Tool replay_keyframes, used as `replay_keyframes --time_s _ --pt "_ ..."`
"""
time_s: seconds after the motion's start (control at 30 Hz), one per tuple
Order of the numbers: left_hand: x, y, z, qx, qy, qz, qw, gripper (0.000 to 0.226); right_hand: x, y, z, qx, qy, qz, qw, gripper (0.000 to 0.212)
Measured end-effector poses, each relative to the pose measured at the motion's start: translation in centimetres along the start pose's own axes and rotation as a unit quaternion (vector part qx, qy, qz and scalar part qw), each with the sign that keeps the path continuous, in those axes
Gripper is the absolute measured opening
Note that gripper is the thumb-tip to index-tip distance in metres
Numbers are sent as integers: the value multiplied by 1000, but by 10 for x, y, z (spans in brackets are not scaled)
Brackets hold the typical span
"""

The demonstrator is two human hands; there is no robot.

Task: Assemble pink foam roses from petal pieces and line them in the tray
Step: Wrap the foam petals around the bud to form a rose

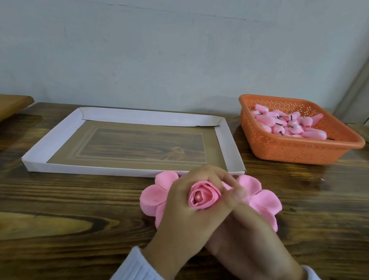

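White cardboard tray [46, 156] on the table [53, 229], beyond and left of the fingers. Flat petal pieces [151, 198] lie beneath the fingers. Left hand [183, 216]: fingers curled round the rose [203, 195], held just above the petals. Right hand [245, 235]: fingers blurred at the rose's right side; pinching or only touching, cannot tell. Orange basket [303, 151] of pink buds [289, 124], well right of the fingers.

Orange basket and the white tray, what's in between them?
Just a bare strip of wooden table between tray and basket, seen in the head view.
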State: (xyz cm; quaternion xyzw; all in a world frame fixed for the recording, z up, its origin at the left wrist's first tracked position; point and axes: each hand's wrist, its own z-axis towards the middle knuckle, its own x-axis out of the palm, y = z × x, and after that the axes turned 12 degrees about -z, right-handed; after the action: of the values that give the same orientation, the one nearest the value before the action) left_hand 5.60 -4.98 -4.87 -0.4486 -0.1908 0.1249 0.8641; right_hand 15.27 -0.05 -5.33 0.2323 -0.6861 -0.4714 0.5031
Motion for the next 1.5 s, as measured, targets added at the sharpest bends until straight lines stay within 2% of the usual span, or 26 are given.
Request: replay_keyframes --time_s 0.07,0.1,0.13,0.17,0.23,0.27,0.33,0.43,0.6,0.67,0.73,0.9,1.07,1.17,1.33,1.43,1.5 --pt "0 1 -1 -13 -77 39 996 16 1 5 0 -9 -7 -41 999 38" --pt "-1 3 0 -4 -108 75 991 20 0 9 4 -31 -31 -92 995 36" --pt "-1 4 0 16 -119 123 985 23 -5 11 8 -54 -60 -97 992 42" --pt "-2 5 1 45 -114 176 977 25 -4 14 9 -63 -73 -103 990 56" --pt "-3 7 2 87 -78 242 963 21 0 17 6 -60 -126 -126 982 54" --pt "-3 7 1 85 -62 249 963 16 2 16 7 -64 -130 -158 977 53" --pt "-3 8 -1 68 -47 251 964 31 6 14 7 -72 -130 -218 965 62" --pt "-2 11 -3 74 -67 263 960 34 6 7 8 -73 -131 -228 962 59" --pt "3 15 -6 20 -98 142 985 34 6 4 10 -66 -127 -249 958 47" --pt "0 10 -4 23 -91 136 986 32 8 7 11 -39 -78 -175 981 47" --pt "-2 5 -1 14 -98 95 991 28 8 9 12 6 -67 -94 993 53" --pt "0 -3 5 -51 -119 -23 991 13 -4 -1 15 -6 -29 -88 996 35" --pt "-3 0 10 -57 -85 -29 994 20 -8 -5 18 -37 20 -26 999 42" --pt "-3 3 9 -90 -36 -30 995 9 -6 -8 18 -49 22 -33 998 35" --pt "-4 3 7 -139 -38 -41 989 21 -2 -11 19 -48 -31 -81 995 33" --pt "-4 3 7 -147 -42 -68 986 32 -3 -9 18 -51 -30 -89 994 36" --pt "-5 3 8 -164 -44 -98 981 28 -4 -8 16 -52 -17 -75 996 36"
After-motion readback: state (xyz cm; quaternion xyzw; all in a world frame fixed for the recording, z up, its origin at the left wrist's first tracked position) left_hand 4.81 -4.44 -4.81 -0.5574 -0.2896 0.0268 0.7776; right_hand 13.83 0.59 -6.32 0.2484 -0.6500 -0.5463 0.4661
